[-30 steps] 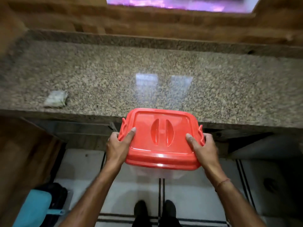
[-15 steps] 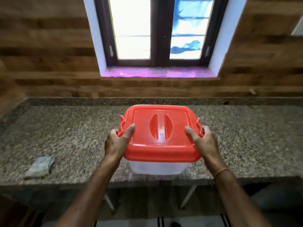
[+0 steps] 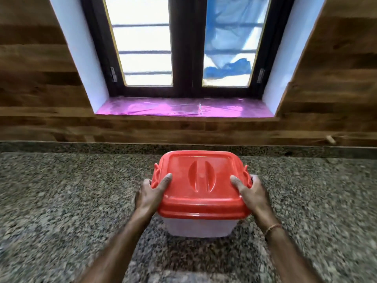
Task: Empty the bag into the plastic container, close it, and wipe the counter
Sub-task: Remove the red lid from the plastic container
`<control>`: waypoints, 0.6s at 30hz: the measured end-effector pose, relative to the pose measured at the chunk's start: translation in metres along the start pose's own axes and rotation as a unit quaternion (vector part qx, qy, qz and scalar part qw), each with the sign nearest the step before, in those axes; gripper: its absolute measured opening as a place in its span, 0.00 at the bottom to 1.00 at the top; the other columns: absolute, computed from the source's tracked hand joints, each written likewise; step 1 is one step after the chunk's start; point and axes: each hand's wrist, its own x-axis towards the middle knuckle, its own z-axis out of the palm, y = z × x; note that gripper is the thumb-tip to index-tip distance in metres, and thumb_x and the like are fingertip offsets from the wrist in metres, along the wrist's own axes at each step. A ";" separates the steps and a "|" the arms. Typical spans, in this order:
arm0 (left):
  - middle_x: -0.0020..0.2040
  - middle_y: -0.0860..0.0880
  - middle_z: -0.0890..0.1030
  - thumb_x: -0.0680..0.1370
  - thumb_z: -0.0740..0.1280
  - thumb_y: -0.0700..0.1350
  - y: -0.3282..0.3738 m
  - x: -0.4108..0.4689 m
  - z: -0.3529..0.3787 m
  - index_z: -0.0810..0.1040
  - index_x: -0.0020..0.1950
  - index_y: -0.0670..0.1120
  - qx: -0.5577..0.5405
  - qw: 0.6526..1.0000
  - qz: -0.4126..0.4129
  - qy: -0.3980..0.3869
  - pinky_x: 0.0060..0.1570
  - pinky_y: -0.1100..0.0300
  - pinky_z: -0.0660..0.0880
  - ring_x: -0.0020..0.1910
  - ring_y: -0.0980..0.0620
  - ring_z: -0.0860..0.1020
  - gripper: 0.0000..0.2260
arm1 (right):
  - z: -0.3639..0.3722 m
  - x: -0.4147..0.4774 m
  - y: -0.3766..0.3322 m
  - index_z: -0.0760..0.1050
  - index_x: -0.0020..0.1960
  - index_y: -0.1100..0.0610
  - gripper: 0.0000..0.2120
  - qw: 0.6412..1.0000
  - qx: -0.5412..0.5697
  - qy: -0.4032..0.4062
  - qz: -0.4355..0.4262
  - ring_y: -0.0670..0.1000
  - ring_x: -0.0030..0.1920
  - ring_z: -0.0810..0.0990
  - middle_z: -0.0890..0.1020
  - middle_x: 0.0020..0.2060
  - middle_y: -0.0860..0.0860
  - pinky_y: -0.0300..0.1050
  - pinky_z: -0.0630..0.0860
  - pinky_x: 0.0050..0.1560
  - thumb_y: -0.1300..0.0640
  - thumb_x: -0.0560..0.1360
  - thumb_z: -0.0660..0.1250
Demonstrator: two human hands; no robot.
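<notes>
Head view: left hand [image 3: 152, 196] and right hand [image 3: 252, 194] clasp the lidded plastic container [image 3: 201, 203] by its sides, over the granite counter [image 3: 61, 201] below the window [image 3: 183, 48]. No bag shows; emptying, closing and wiping seem still ahead.

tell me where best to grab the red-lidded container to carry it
By its two short ends, coming in from left and right, as the left hand and right hand do now on the container. The red lid overhangs the clear tub there, with a latch at each end, so fingers hook beneath while thumbs press on top.
</notes>
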 end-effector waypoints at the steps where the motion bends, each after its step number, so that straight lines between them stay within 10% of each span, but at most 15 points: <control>1: 0.50 0.44 0.83 0.75 0.70 0.67 0.001 0.002 0.006 0.76 0.59 0.43 0.002 1.000 0.002 -0.003 0.31 0.61 0.72 0.42 0.52 0.81 0.29 | -0.002 0.007 0.003 0.72 0.66 0.54 0.26 1.000 -0.009 -0.001 0.005 0.54 0.46 0.84 0.82 0.48 0.50 0.52 0.83 0.46 0.39 0.76 0.72; 5: 0.46 0.49 0.83 0.74 0.68 0.68 0.008 0.010 0.018 0.77 0.63 0.45 -0.008 1.000 0.005 -0.025 0.25 0.69 0.75 0.39 0.55 0.82 0.30 | -0.009 0.035 0.004 0.71 0.67 0.56 0.23 0.998 -0.063 0.001 0.004 0.56 0.49 0.83 0.82 0.56 0.56 0.51 0.82 0.49 0.43 0.79 0.68; 7: 0.47 0.47 0.86 0.75 0.65 0.70 0.009 0.018 0.018 0.79 0.63 0.47 0.005 0.998 -0.013 -0.053 0.37 0.57 0.84 0.42 0.49 0.86 0.30 | -0.008 0.043 0.002 0.70 0.73 0.57 0.28 0.994 -0.108 0.015 -0.017 0.58 0.54 0.82 0.82 0.61 0.57 0.49 0.78 0.50 0.42 0.80 0.66; 13: 0.42 0.41 0.87 0.75 0.56 0.74 0.017 0.029 0.020 0.83 0.48 0.40 0.035 0.998 -0.023 -0.047 0.43 0.45 0.83 0.41 0.39 0.87 0.37 | -0.009 0.051 0.004 0.74 0.63 0.53 0.28 0.991 -0.136 -0.013 -0.006 0.58 0.45 0.85 0.84 0.47 0.53 0.60 0.85 0.49 0.30 0.80 0.57; 18: 0.40 0.39 0.86 0.81 0.50 0.69 0.014 0.042 0.016 0.81 0.46 0.39 0.075 0.996 -0.002 -0.054 0.42 0.46 0.83 0.37 0.41 0.85 0.36 | -0.009 0.052 0.004 0.73 0.60 0.55 0.31 0.979 -0.202 -0.001 0.000 0.54 0.39 0.83 0.82 0.42 0.52 0.48 0.81 0.39 0.28 0.79 0.53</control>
